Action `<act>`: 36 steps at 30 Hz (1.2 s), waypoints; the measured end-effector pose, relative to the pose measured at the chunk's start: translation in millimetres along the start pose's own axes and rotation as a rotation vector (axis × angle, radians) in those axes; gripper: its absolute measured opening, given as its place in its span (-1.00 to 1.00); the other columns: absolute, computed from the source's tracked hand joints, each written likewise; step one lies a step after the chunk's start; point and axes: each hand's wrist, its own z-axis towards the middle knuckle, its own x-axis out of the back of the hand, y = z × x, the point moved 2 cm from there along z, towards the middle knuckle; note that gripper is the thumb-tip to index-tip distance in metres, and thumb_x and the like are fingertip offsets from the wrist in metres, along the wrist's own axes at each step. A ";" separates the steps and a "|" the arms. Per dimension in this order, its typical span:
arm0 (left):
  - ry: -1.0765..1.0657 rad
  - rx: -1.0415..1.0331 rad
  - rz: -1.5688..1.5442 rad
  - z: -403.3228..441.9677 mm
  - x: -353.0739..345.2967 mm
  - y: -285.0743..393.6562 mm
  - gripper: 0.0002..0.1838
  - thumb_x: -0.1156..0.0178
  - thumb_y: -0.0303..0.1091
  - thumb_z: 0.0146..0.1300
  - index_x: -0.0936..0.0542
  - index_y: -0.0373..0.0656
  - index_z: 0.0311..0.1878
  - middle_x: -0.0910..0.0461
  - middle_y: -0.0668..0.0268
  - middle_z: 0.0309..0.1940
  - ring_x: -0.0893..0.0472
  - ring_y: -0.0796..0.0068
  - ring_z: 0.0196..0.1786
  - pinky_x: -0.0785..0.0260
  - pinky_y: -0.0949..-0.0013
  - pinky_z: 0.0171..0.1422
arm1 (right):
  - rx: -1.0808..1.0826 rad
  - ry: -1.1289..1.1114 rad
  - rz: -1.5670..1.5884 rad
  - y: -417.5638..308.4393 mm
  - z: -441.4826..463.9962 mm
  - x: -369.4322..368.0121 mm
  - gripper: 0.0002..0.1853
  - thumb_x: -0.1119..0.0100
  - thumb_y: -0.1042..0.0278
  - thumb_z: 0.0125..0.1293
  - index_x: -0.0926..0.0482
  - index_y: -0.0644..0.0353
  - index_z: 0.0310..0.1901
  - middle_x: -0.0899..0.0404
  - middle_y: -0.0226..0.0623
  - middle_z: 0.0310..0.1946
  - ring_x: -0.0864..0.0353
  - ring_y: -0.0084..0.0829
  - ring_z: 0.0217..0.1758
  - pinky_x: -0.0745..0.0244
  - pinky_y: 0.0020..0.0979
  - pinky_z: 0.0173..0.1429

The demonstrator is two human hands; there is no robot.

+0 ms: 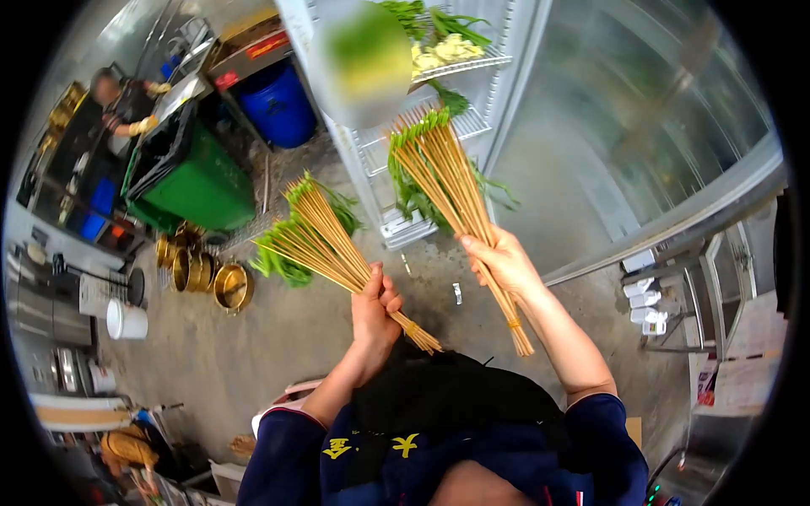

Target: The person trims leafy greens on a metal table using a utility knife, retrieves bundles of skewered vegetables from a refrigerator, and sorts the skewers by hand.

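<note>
My left hand (376, 314) is wrapped around a bundle of wooden skewers (335, 250). Green leafy vegetables (285, 255) are threaded on their far ends, and a band shows near the bottom of the sticks. In my right hand (499, 260) is a second bundle of skewers (449, 179), tilted up and left, with green vegetables (415, 190) at its tips and a yellow band low on the sticks. This right bundle reaches in front of an open upright fridge (369, 162). On the fridge's wire shelf (472, 66) lie greens and pale yellow pieces; a blurred patch hides part of the shelves.
The fridge's glass door (624, 143) stands open at right. Left of the fridge are a blue barrel (277, 103), a green wheeled bin (198, 173) and several brass-coloured pots (232, 287) on the floor. One person (126, 105) is by the bin; another (131, 447) bends at lower left.
</note>
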 end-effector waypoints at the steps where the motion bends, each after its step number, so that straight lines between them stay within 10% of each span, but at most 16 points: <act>1: 0.056 -0.090 0.053 -8.7 -1.5 4.7 -0.87 -0.08 -0.32 0.30 -0.35 -0.09 -0.21 -0.35 0.41 -0.62 -0.15 0.70 -0.70 0.00 0.60 -0.68 | -0.004 -0.034 0.021 6.1 5.2 -14.0 -0.70 -0.15 0.23 0.26 -0.48 0.25 -0.09 -0.39 -0.52 -0.56 -0.37 -0.73 -0.60 -0.33 -0.69 -0.65; 8: 0.087 -0.464 0.324 -21.3 21.5 36.0 -0.58 -0.15 -0.30 0.25 -0.34 -0.19 0.14 -0.33 0.46 -0.66 -0.21 0.74 -0.73 0.00 0.63 -0.70 | 0.141 -0.308 0.004 32.0 34.9 -122.3 -0.70 -0.24 0.27 0.18 -0.52 0.23 -0.11 -0.57 -0.45 -0.38 -0.48 -0.67 -0.39 -0.42 -0.57 -0.30; 15: 0.118 -0.562 0.255 -10.5 29.9 65.2 -0.77 -0.17 -0.27 0.23 -0.44 -0.17 -0.15 -0.36 0.49 -0.64 -0.22 0.74 -0.72 -0.03 0.63 -0.69 | 0.397 -0.292 -0.392 19.7 38.4 -176.3 -0.68 -0.11 0.26 0.19 -0.48 0.31 -0.12 -0.59 -0.08 -0.36 -0.62 -0.21 -0.33 -0.46 -0.33 -0.26; 36: 0.089 -0.448 0.096 14.9 21.5 111.8 -0.84 -0.18 -0.43 0.18 -0.46 -0.21 -0.19 -0.39 0.47 -0.59 -0.15 0.78 -0.74 0.04 0.66 -0.73 | 0.346 -0.366 -0.136 17.2 85.0 -191.8 -0.74 -0.16 0.44 0.19 -0.51 0.34 -0.10 -0.63 -0.31 -0.28 -0.56 -0.61 -0.26 -0.48 -0.50 -0.18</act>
